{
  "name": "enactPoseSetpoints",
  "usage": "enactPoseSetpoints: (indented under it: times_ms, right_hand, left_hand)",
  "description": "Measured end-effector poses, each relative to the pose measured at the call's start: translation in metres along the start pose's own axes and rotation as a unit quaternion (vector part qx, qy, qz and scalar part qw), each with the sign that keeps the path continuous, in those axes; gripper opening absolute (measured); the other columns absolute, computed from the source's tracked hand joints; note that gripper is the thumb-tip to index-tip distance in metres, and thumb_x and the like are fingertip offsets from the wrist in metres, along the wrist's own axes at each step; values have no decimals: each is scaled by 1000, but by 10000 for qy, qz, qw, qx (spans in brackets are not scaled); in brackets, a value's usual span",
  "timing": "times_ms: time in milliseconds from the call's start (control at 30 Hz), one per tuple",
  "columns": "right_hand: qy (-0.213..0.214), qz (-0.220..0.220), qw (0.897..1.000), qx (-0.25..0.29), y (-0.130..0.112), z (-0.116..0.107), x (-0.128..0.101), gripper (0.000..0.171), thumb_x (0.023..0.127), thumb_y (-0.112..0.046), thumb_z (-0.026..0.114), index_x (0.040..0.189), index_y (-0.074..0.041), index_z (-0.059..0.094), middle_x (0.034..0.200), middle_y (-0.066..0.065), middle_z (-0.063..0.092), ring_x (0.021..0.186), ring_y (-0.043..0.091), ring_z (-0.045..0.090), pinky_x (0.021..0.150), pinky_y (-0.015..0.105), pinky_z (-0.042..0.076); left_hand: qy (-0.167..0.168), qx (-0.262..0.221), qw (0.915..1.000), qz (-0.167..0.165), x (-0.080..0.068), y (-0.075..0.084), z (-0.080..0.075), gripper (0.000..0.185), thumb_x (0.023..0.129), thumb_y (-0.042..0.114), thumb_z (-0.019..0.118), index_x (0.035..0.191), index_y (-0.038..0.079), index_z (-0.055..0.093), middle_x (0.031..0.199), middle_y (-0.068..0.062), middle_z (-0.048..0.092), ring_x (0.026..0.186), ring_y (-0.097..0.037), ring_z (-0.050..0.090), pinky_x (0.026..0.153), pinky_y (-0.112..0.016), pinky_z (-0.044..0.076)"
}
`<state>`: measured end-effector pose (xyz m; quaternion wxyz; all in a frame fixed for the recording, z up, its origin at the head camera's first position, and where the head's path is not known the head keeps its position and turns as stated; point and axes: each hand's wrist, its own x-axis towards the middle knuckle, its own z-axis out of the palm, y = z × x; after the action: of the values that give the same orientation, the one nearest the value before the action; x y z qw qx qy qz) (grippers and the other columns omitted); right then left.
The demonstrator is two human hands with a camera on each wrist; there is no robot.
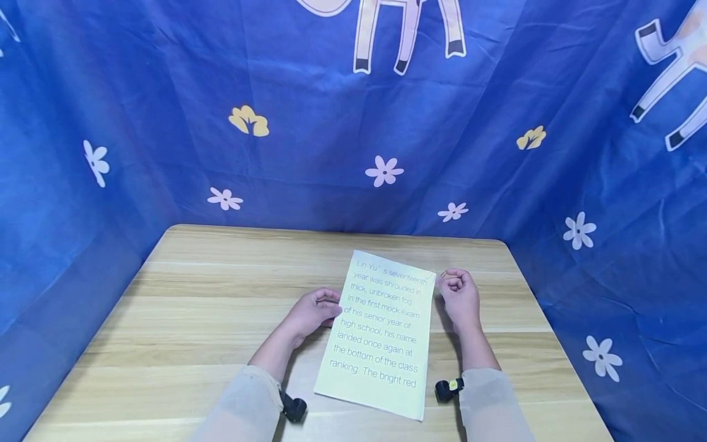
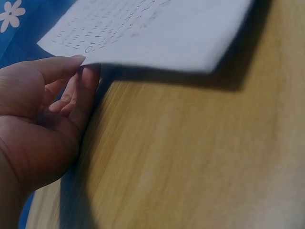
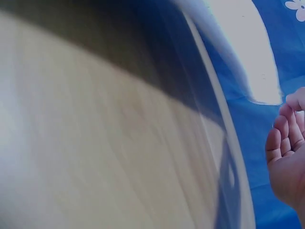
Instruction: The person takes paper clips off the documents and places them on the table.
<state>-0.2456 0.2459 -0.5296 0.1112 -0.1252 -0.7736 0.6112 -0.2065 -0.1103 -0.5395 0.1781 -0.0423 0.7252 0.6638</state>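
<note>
Printed paper (image 1: 378,344) with large lines of English text is held tilted above the wooden table, casting a shadow below. My left hand (image 1: 315,313) pinches its left edge; the left wrist view shows the thumb on top and fingers (image 2: 86,90) beneath. At the upper right corner, my right hand (image 1: 460,298) has thumb and fingertips pinched together. A thin gold wire piece like a paper clip (image 1: 429,274) shows on that corner. In the right wrist view the paper (image 3: 259,71) reaches the fingertips of the right hand (image 3: 290,148); I cannot tell whether they also grip the clip.
The light wooden table (image 1: 193,319) has rounded far corners. A blue curtain (image 1: 309,172) with white flowers and animal figures surrounds its back and sides. Small black cameras are strapped on both wrists, below the pale sleeves (image 1: 491,405).
</note>
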Motion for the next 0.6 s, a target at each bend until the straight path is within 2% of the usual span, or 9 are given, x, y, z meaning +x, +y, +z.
enactPoseSetpoints:
  times_ms: [133,267,433,600]
  right_hand:
    - [-143,-293,9982,-509,0,-9,7,29,98,-8,73,126,-5,63,87,-9,66,80,8,61,68,15,53]
    - [-246,-610,9918,-1095,2,-19,12,30,97,-9,74,125,-5,65,89,-3,66,81,9,61,69,14,52]
    - [-294,-957,9769,-1887,6,-28,18,29,98,-10,73,125,-4,65,93,5,70,81,9,60,72,14,49]
    - [-385,-1098,9638,-2398,11,-35,23,27,97,-9,72,123,-4,66,94,9,74,80,10,62,72,16,50]
  left_hand:
    - [3,-46,10000,-9,1,0,0,31,100,3,72,130,3,67,107,-10,82,88,-17,77,83,-30,64]
    - [-6,-65,10000,24,0,0,0,31,101,3,70,131,2,66,109,-10,82,89,-17,77,83,-30,64]
    - [6,-83,10000,21,-1,0,0,31,101,4,71,131,2,65,108,-11,82,88,-17,76,82,-30,64]
    - [4,-54,10000,44,-2,1,0,31,100,4,71,131,1,65,108,-14,82,88,-18,76,80,-29,64]
